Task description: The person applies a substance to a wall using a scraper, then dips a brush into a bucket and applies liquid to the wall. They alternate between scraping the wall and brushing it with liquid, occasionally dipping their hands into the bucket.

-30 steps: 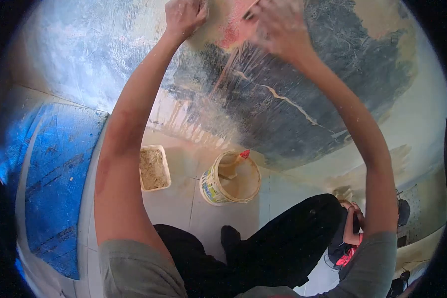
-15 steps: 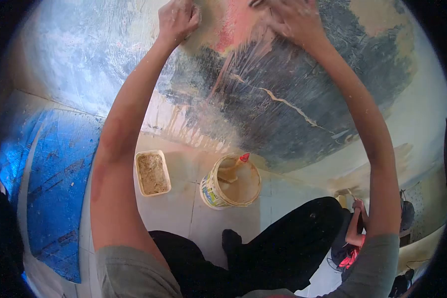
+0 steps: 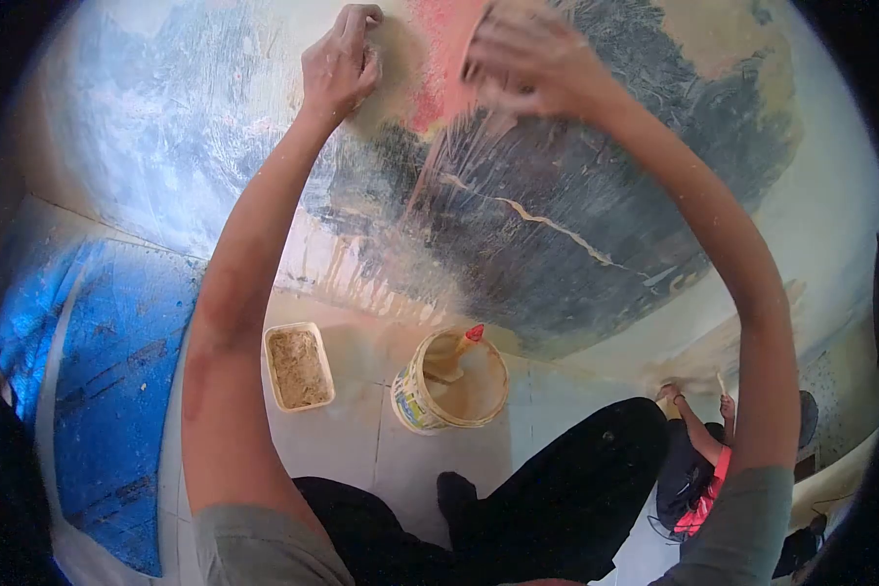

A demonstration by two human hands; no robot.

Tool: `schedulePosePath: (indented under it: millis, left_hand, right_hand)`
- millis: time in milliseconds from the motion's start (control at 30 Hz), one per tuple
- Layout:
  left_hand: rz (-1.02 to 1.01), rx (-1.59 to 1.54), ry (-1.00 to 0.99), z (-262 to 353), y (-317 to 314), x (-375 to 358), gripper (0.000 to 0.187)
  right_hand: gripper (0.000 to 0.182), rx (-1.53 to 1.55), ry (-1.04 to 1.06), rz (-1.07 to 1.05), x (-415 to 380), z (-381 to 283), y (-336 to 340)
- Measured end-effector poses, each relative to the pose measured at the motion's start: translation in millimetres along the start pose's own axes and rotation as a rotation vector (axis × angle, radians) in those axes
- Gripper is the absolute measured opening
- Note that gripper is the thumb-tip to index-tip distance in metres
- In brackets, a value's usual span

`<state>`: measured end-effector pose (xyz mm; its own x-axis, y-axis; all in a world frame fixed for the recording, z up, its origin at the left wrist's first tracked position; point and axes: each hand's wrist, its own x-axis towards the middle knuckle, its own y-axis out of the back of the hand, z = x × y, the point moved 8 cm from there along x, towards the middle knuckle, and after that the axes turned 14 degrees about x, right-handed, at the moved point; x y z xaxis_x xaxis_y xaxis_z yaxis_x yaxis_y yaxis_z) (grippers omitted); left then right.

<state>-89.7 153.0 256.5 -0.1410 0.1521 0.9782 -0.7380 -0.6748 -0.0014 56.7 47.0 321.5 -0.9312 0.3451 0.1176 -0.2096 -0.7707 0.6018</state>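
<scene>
My left hand [image 3: 340, 70] rests against the painted wall [image 3: 576, 186] at the upper left, its fingers curled in. Whatever might be inside that hand is hidden. Right of it, across a pink-red patch, my right hand [image 3: 537, 61] is bent round a flat piece with a thin, dark-edged side [image 3: 475, 44] and presses it toward the wall. Motion blurs these fingers, and I cannot tell what kind of tool the piece is. Dust coats both hands. Below them, a pale crack line runs across the dark grey paint.
On the tiled floor stand a bucket [image 3: 405, 405] with pale paste and a red-handled tool inside, and a small tub [image 3: 328, 376] of brownish material. A blue sheet [image 3: 117, 400] lies at left. Another person [image 3: 698, 459] crouches by the wall at lower right, holding a stick-like tool.
Both hands appear lower in view, and my right hand has moved left with the flat piece. My left fingers are less tightly balled. The other person's arms have shifted apart.
</scene>
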Motion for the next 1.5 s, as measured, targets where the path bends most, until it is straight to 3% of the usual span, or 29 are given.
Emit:
schedulePosePath:
  millis: [67, 133, 167, 267, 300, 433, 467, 533, 600, 667, 767, 833, 967, 1067, 1200, 1300, 1367, 1400, 1467, 1500]
  left_hand:
    - [0.025, -0.024, -0.014, 5, 5, 0, 0.034]
    - [0.053, -0.044, -0.041, 4, 7, 1, 0.034]
    - [0.039, -0.023, -0.03, 0, 3, 0, 0.034]
    - [0.04, -0.013, -0.048, -6, -4, -1, 0.036]
    - [0.053, -0.009, -0.081, -4, -1, -1, 0.036]
    - [0.002, -0.02, -0.026, -3, -6, -4, 0.035]
    - [0.014, -0.021, -0.038, -2, -5, -4, 0.034]
    - [0.023, -0.021, -0.05, 0, -3, -3, 0.034]
    - [0.038, 0.017, -0.05, 3, 1, -3, 0.033]
    - [0.039, 0.014, -0.043, 4, 4, -5, 0.033]
    - [0.051, -0.008, -0.055, 5, 3, -2, 0.034]
    - [0.049, -0.016, -0.068, 7, 3, -1, 0.034]
    - [0.039, 0.005, -0.045, 5, 4, -3, 0.035]
    - [0.039, -0.015, -0.048, 4, 4, -3, 0.035]
    - [0.061, -0.044, -0.052, 5, 4, -2, 0.033]
    - [0.048, -0.044, -0.004, 4, -1, -1, 0.03]
    - [0.032, -0.103, 0.001, 13, 0, 2, 0.026]
    - [0.019, -0.163, 0.011, 17, 0, 3, 0.023]
    - [-0.057, -0.189, -0.042, 26, -9, 3, 0.019]
    - [-0.123, -0.207, -0.091, 33, -16, 2, 0.018]
  right_hand:
    - [0.048, -0.101, -0.114, 0.072, 2, 12, 16]
    - [0.042, 0.288, -0.147, -0.096, -5, 5, 1]
    - [0.041, 0.278, 0.03, -0.167, -5, -24, -15]
    - [0.043, 0.124, 0.032, -0.024, -23, -8, -6]
    - [0.045, -0.041, -0.136, 0.03, -21, 12, 7]
    - [0.048, -0.082, -0.324, 0.092, -20, 21, 4]
    - [0.05, -0.009, -0.124, -0.046, -18, 1, -19]
    - [0.052, 0.066, 0.076, -0.182, -16, -15, -29]
    - [0.053, 0.022, -0.295, -0.001, -12, 37, 3]
    - [0.05, -0.118, -0.364, 0.077, -14, 38, 4]
    - [0.042, 0.093, -0.042, -0.046, -5, -4, -21]
    - [0.041, -0.02, 0.054, 0.05, -2, -7, -13]
    - [0.026, -0.249, -0.137, 0.178, 16, 15, 25]
    - [0.039, -0.134, 0.011, 0.004, 1, 0, -12]
    - [0.034, -0.018, 0.073, -0.221, -6, -33, -28]
    - [0.028, 0.055, -0.041, -0.207, -4, -52, -27]
    - [0.023, 0.768, -0.716, 0.169, -20, -31, -17]
    - [0.023, 0.77, -0.728, 0.172, -24, -44, -15]
    - [0.022, 1.541, -1.019, 0.564, -52, -57, -29]
    - [0.022, 1.542, -1.031, 0.577, -58, -71, -33]
